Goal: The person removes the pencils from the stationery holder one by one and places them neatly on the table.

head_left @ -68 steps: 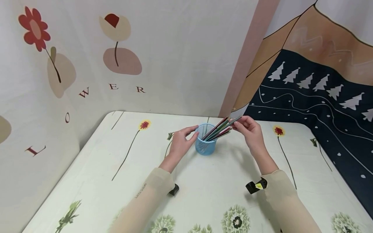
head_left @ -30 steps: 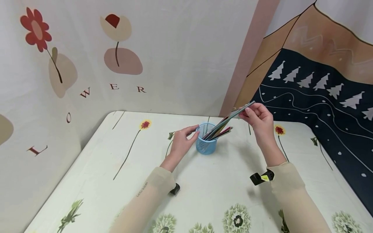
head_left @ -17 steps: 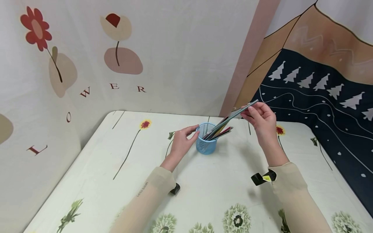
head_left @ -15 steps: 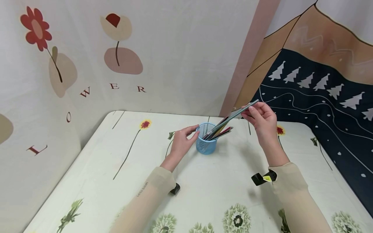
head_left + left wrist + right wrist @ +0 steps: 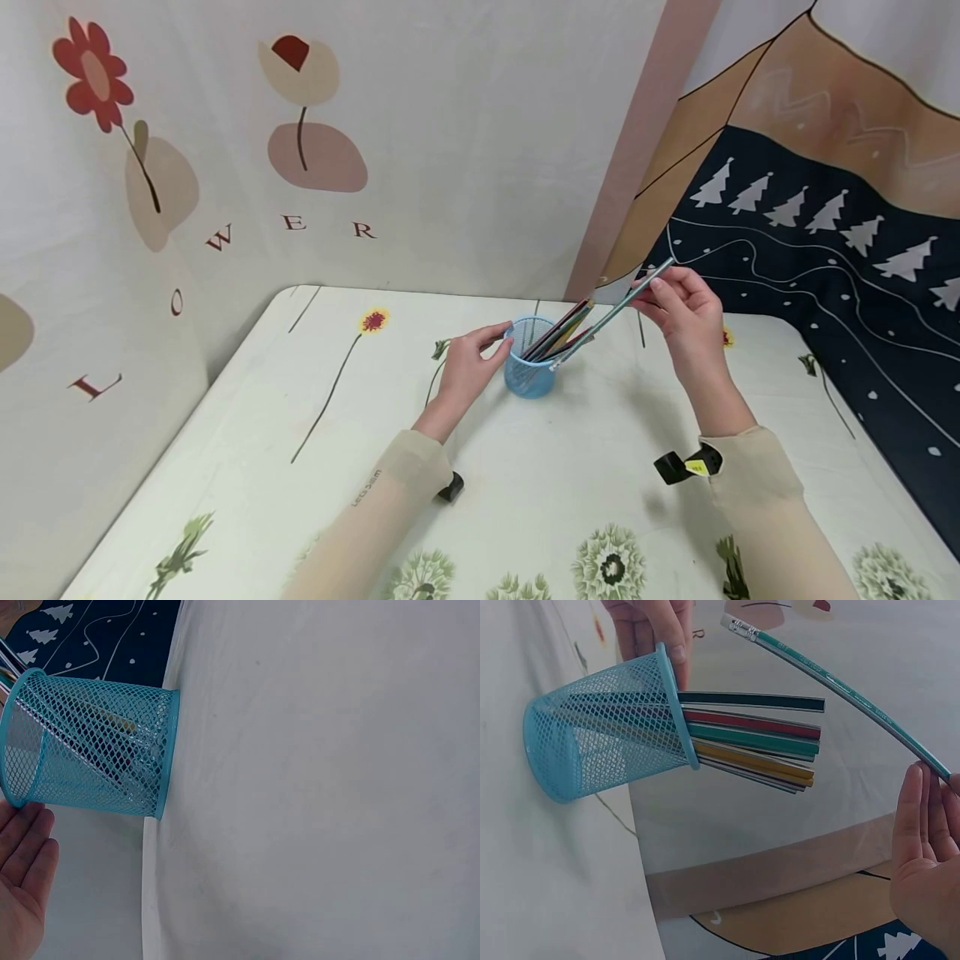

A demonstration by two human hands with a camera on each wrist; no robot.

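Note:
A blue mesh pen holder (image 5: 529, 383) stands upright on the table, with several pencils (image 5: 754, 741) leaning to the right inside it. My left hand (image 5: 468, 365) holds the holder by its rim, thumb and fingers at the left side. Up to the right, my right hand (image 5: 693, 329) pinches a green pencil (image 5: 847, 694) near its lower-lying tip end in the right wrist view, its white eraser end pointing back toward the holder. That pencil is clear of the holder's mouth in the right wrist view. Its tip is hidden by the fingers.
A white cloth with printed flowers covers the table (image 5: 540, 475). Behind it hangs a pale printed curtain (image 5: 465, 150), and a dark tree-patterned cloth (image 5: 795, 267) hangs at the right. Black wrist cameras sit at both sleeves.
My right hand has moved up and right, drawing the green pencil out of the pen holder; its eraser end has now swung to the holder's right side. The left hand stays at the rim.

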